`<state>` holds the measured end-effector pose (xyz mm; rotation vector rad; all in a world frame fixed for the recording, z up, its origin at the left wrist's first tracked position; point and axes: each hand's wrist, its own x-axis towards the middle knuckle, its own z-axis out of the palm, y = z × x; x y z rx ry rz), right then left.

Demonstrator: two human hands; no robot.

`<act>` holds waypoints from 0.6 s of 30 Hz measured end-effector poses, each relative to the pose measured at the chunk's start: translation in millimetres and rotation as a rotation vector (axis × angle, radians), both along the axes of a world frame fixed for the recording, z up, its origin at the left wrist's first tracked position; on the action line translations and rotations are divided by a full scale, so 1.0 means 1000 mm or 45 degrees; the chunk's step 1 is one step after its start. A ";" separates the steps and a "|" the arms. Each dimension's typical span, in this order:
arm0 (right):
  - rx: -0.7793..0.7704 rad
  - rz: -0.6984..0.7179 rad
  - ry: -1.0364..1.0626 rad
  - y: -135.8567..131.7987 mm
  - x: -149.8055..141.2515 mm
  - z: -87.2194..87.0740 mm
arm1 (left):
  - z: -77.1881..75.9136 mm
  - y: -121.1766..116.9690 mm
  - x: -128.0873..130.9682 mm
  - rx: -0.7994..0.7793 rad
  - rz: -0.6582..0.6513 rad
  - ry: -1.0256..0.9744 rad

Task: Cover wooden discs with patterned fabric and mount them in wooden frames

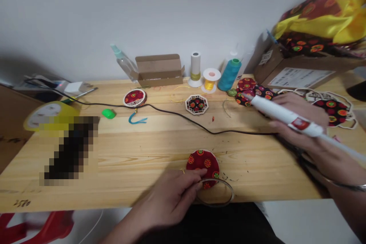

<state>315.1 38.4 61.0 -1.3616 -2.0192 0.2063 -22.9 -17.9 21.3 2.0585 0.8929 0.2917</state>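
My left hand (171, 198) rests at the table's near edge, its fingers pinching a thin ring (215, 194) against a round red patterned fabric disc (202, 162). My right hand (300, 122) is at the right, wrapped round a white glue gun (286, 116) whose tip points left toward a pile of dark patterned fabric pieces (248, 91). A black cord (177, 114) runs from the gun across the table to the left.
On the wooden table (143, 148): an octagonal fabric ornament (196, 104), a round one with a blue tassel (134, 98), a teal thread cone (229, 74), yellow spool (211, 80), white spool (195, 68), small cardboard box (159, 69), spray bottle (123, 61), green clip (108, 113). A box of fabric (300, 68) stands at back right.
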 end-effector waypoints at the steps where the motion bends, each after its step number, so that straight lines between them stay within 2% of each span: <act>1: 0.043 0.135 -0.059 0.000 -0.003 -0.005 | 0.000 0.001 0.001 0.008 -0.003 -0.004; 3: 0.112 0.336 -0.173 0.003 -0.006 -0.016 | 0.000 0.003 0.003 0.035 -0.005 -0.009; 6: 0.094 0.414 -0.290 0.001 -0.010 -0.031 | 0.000 0.004 0.006 0.071 0.016 -0.012; 10: 0.011 0.410 -0.331 -0.012 -0.019 -0.035 | 0.002 0.000 -0.001 0.081 0.072 -0.031; 14: -0.105 0.401 -0.337 -0.022 -0.030 -0.034 | 0.004 -0.008 -0.013 0.057 0.247 -0.043; 18: -0.108 0.314 -0.334 -0.026 -0.035 -0.039 | 0.006 -0.010 -0.019 0.019 0.402 -0.122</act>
